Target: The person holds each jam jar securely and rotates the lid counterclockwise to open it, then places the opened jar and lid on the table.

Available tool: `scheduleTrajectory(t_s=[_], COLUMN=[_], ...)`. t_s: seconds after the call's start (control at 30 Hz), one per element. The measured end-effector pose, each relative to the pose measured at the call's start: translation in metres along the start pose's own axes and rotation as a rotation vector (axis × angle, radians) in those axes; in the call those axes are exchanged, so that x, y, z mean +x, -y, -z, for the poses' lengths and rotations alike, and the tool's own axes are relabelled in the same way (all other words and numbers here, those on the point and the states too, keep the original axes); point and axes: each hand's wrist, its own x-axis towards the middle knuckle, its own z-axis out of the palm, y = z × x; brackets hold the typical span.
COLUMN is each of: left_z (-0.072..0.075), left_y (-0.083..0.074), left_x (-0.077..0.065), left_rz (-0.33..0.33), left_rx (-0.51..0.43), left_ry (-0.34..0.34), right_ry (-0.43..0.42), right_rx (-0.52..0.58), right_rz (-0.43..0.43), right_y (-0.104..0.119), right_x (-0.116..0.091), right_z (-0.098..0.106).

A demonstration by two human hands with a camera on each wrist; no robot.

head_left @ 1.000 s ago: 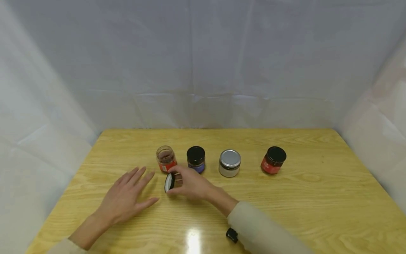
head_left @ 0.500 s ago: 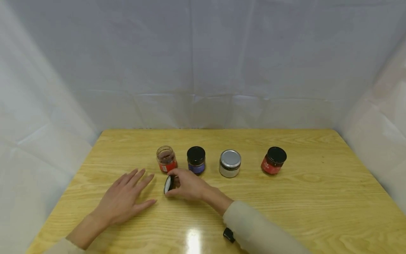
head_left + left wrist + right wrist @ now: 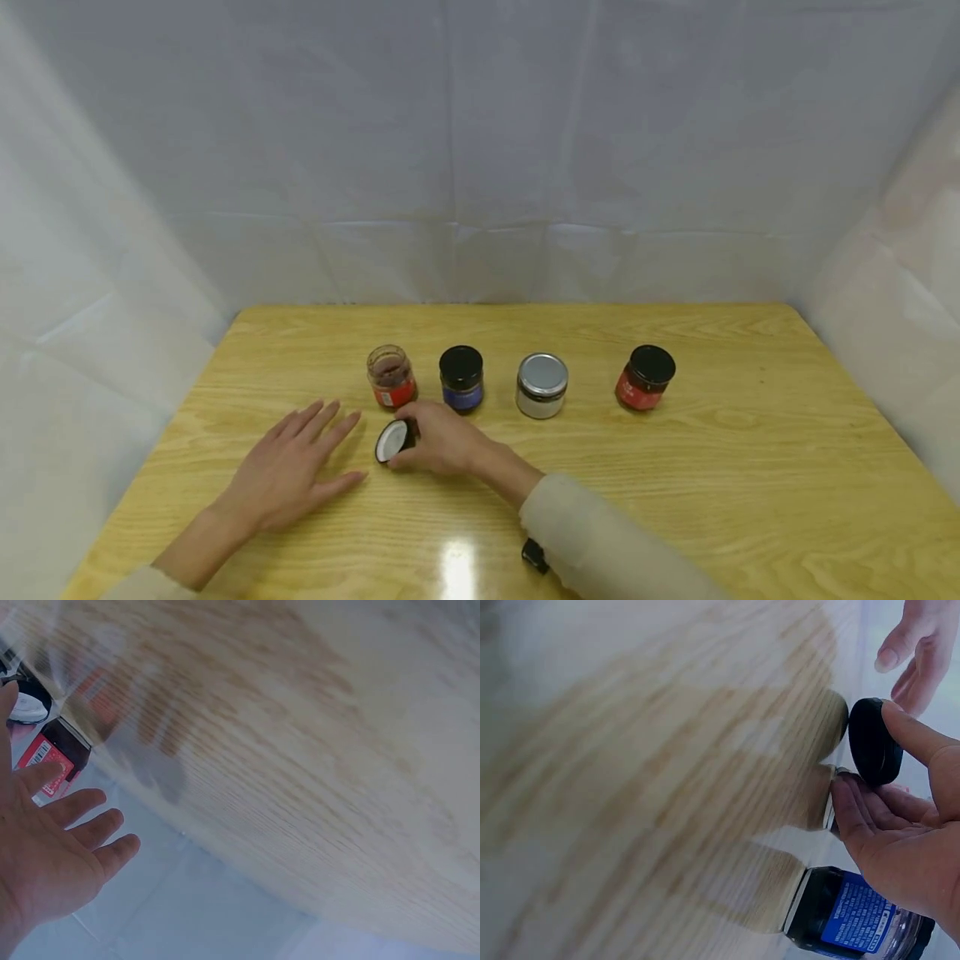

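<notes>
My right hand (image 3: 441, 437) pinches a black jar lid (image 3: 392, 441) between thumb and fingers, just above or at the tabletop. The lid's pale inner side faces left and partly up in the head view; its black outside (image 3: 871, 741) shows in the right wrist view. Right behind it stands a lidless jar (image 3: 393, 393) with a red label and dark contents low inside. My left hand (image 3: 281, 475) lies to the left of the lid with straight, spread fingers and holds nothing. In the left wrist view its palm (image 3: 45, 862) is seen near the red-labelled jar (image 3: 56, 759).
A blue-labelled jar with a black lid (image 3: 462, 379) stands close by my right fingers. Farther right are a jar with a silver lid (image 3: 542, 385) and a red-labelled jar with a black lid (image 3: 645, 379). White sheeting (image 3: 517, 150) encloses the wooden table (image 3: 750, 467).
The lid in my right hand has tipped from nearly on edge to leaning back, so more of its pale inside shows. It has shifted slightly left. The left hand and jars stay put.
</notes>
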Motion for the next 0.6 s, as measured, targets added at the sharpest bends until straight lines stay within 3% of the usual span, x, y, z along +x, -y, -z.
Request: scheduleTrajectory(t_s=[0.6], left_z=[-0.0006], left_y=[-0.0001], left_x=[-0.0012], left_rz=[0.008], left_rx=[-0.005], left_ry=[0.029], right_ry=[-0.029], right_rx=[-0.182], right_rz=[0.013], right_y=[0.0009], right_x=[0.0023], right_z=[-0.0043])
